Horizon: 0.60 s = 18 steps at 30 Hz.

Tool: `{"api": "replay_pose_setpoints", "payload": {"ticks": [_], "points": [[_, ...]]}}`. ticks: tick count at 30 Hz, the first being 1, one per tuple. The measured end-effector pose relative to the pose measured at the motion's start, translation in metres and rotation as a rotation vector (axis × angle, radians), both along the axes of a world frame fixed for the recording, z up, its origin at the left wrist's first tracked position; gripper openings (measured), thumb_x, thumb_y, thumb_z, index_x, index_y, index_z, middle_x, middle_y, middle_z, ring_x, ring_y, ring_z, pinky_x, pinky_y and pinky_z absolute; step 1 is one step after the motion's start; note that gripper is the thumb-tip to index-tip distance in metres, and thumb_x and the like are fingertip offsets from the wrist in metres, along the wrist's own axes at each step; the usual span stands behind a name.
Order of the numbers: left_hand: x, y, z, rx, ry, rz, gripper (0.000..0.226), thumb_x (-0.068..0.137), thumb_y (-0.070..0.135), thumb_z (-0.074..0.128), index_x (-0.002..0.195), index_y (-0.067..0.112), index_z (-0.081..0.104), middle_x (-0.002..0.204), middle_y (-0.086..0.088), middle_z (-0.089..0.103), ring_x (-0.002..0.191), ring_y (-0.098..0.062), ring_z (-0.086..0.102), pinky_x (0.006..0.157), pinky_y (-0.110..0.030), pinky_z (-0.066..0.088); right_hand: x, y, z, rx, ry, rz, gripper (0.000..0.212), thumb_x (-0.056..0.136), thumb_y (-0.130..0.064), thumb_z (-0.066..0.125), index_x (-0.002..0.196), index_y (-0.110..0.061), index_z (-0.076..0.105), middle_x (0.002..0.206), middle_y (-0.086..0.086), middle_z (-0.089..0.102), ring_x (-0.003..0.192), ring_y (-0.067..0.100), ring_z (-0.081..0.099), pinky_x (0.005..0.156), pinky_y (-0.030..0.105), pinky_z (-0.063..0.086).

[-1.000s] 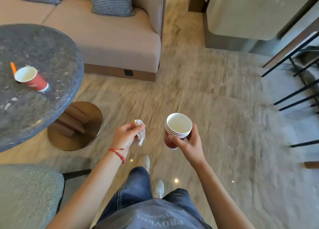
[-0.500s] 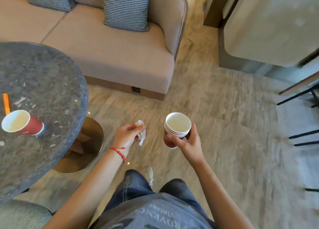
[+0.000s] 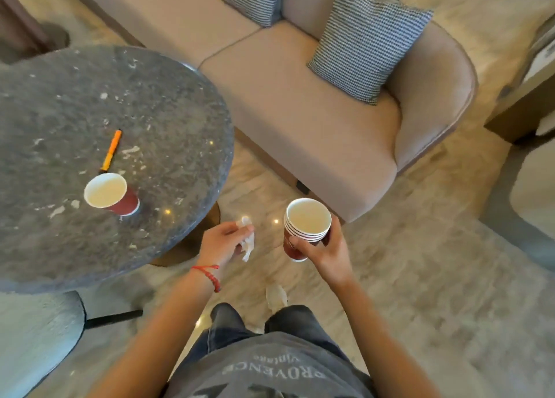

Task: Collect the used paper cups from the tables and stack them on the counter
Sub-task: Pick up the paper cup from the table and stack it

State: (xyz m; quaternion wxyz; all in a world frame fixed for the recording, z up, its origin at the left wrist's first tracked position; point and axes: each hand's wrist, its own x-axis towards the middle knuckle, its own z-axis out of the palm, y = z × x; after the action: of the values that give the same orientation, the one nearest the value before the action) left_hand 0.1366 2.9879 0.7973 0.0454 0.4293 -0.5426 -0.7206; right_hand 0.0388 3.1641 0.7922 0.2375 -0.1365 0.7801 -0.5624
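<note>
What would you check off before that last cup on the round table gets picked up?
1. Red cup upright on the round table: ok.
2. Cup empty: looks so, ok.
3. Left hand free: not ok, it pinches a crumpled tissue.
4. Stack of cups held steady in the right hand: ok.
5. Orange pen clear of the cup: cannot tell, its tip lies at the rim.

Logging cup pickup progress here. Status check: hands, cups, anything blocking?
Right hand grips stack of cups. Left hand pinches crumpled tissue. One red cup upright on round table, orange pen beside it. Nothing blocking the cup.
</note>
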Motion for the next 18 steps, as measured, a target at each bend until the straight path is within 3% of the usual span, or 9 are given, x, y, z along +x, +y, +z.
{"api": "replay_pose_setpoints", "payload": {"ticks": [5, 7, 11, 13, 18], "points": [[-0.003, -0.019, 0.003, 0.012, -0.01, 0.353, 0.021, 0.081, 0.007, 0.067, 0.061, 0.006, 0.061, 0.048, 0.002, 0.054, 0.041, -0.004, 0.051, 0.042, -0.015, 0.042, -0.045, -0.056, 0.008, 0.013, 0.023, 0.331, 0.062, 0.067, -0.022, 0.085, 0.108, -0.042, 0.043, 0.108, -0.022, 0.056, 0.097, -0.019, 0.052, 0.074, 0.001, 0.043], [0.003, -0.025, 0.003, 0.012, -0.017, 0.475, 0.015, 0.082, 0.006, 0.067, 0.067, 0.007, 0.065, 0.051, 0.004, 0.06, 0.043, -0.002, 0.054, 0.043, -0.013, 0.043, -0.052, -0.079, 0.008, 0.004, 0.02, 0.441, 0.064, 0.066, -0.02, 0.085, 0.111, -0.04, 0.044, 0.111, -0.022, 0.055, 0.099, -0.017, 0.052, 0.076, 0.002, 0.043], [0.03, -0.037, 0.005, 0.027, -0.029, 0.67, 0.006, 0.082, 0.007, 0.066, 0.076, 0.008, 0.067, 0.076, -0.012, 0.064, 0.061, -0.012, 0.06, 0.047, -0.014, 0.047, -0.048, -0.125, 0.006, -0.028, -0.006, 0.637, 0.069, 0.065, -0.018, 0.085, 0.122, -0.028, 0.048, 0.117, -0.014, 0.059, 0.106, -0.004, 0.056, 0.084, 0.012, 0.047], [0.046, -0.045, 0.006, 0.027, -0.037, 0.747, 0.003, 0.082, 0.008, 0.066, 0.079, 0.007, 0.067, 0.08, -0.013, 0.065, 0.069, -0.017, 0.061, 0.052, -0.015, 0.051, -0.039, -0.147, 0.005, -0.035, -0.041, 0.701, 0.07, 0.064, -0.021, 0.086, 0.12, -0.032, 0.047, 0.117, -0.014, 0.059, 0.106, -0.003, 0.056, 0.082, 0.014, 0.048], [0.081, -0.077, 0.007, 0.003, -0.049, 0.899, 0.003, 0.082, 0.008, 0.067, 0.08, 0.006, 0.067, 0.063, 0.0, 0.068, 0.054, -0.005, 0.064, 0.047, -0.013, 0.047, -0.01, -0.198, 0.002, -0.049, -0.057, 0.802, 0.067, 0.055, -0.041, 0.082, 0.111, -0.043, 0.046, 0.11, -0.028, 0.058, 0.102, -0.012, 0.055, 0.077, 0.005, 0.045]]}}
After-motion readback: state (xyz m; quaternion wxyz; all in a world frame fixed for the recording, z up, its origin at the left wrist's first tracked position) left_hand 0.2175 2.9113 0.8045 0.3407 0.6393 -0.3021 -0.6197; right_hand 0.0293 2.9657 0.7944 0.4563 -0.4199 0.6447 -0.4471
